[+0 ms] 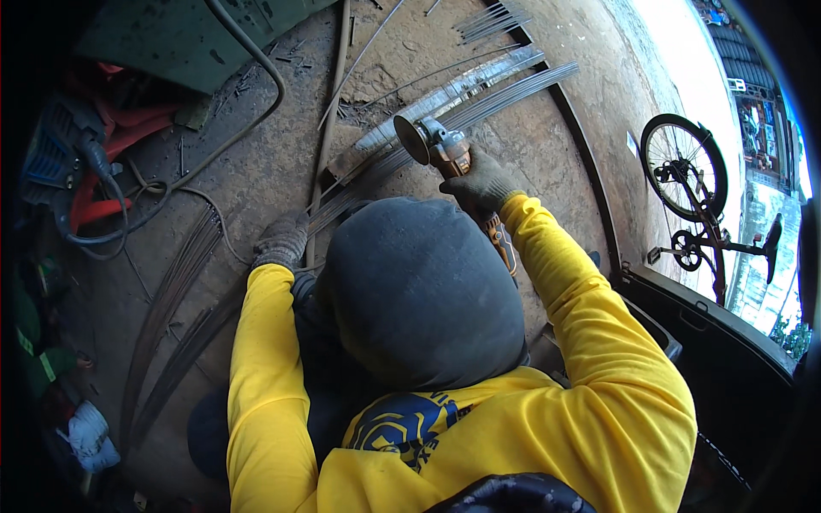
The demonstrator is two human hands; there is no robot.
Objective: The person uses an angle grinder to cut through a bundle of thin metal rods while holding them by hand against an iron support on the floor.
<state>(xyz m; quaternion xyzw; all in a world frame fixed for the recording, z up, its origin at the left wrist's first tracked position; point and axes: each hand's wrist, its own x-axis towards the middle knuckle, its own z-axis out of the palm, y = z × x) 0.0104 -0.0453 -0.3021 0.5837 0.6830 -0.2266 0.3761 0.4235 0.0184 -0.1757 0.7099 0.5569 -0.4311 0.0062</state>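
My right hand (485,184), in a grey work glove, grips an angle grinder (453,156) with an orange and black body. Its round disc (412,139) is over a bundle of thin steel rods (505,99). Alongside them lies a long silvery metal bar (445,98). At the near left end of the rods, my left hand (282,239), also gloved, is closed around them; its fingertips are partly hidden. A large, rounded, dark grey cloth-covered shape (423,291) stands between my yellow-sleeved arms and covers part of the grinder's surroundings.
More thin rods (175,291) lie at the left. Beyond them are a red and blue machine (64,158) and a thick cable (278,85). A dark metal strip (581,145) crosses the floor at right, short of a bicycle (684,171). A green sleeve (51,363) shows at the left edge.
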